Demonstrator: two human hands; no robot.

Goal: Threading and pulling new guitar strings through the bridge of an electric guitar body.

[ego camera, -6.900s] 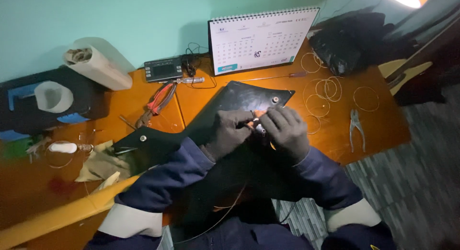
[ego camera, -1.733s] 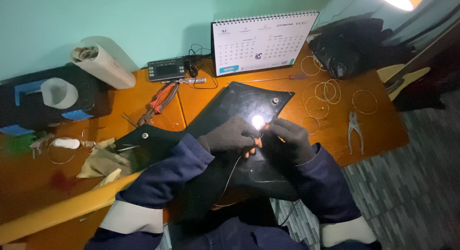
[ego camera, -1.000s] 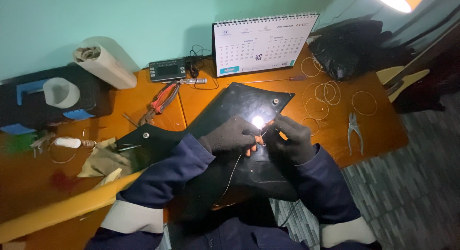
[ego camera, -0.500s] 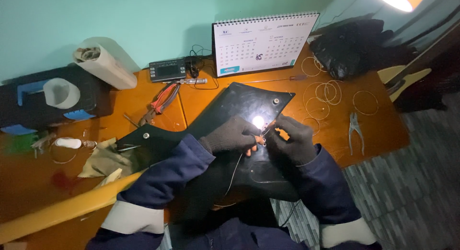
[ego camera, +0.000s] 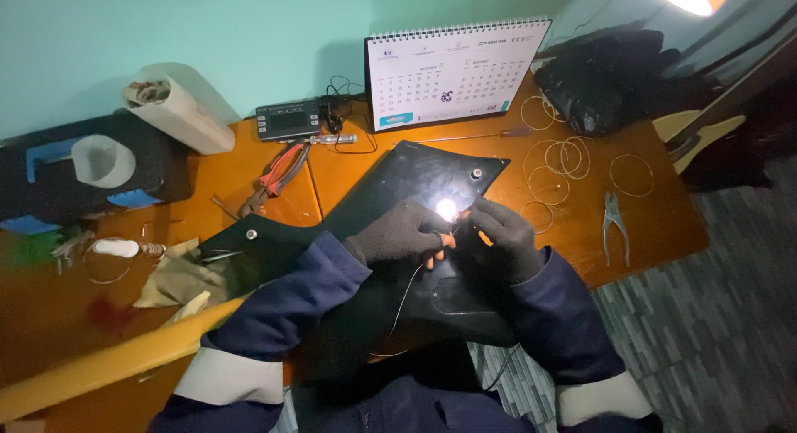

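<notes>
Two gloved hands (ego camera: 452, 238) pinch thin wire (ego camera: 407, 296), bright glare at tip.

So there's a thin pale wire (ego camera: 404, 296) running down from the gloved fingertips (ego camera: 432, 238), curving loosely over a glossy black, angular plastic panel (ego camera: 398, 176) that lies flat under both hands. Right between the fingertips, a bright white glare spot sits on the panel.

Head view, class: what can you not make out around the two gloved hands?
- What the left hand and right hand pinch: washed out by the bright glare.
- Thin wire: its lower end vanishes against the dark lap.
- Black panel: near part hidden by the arms.
</notes>
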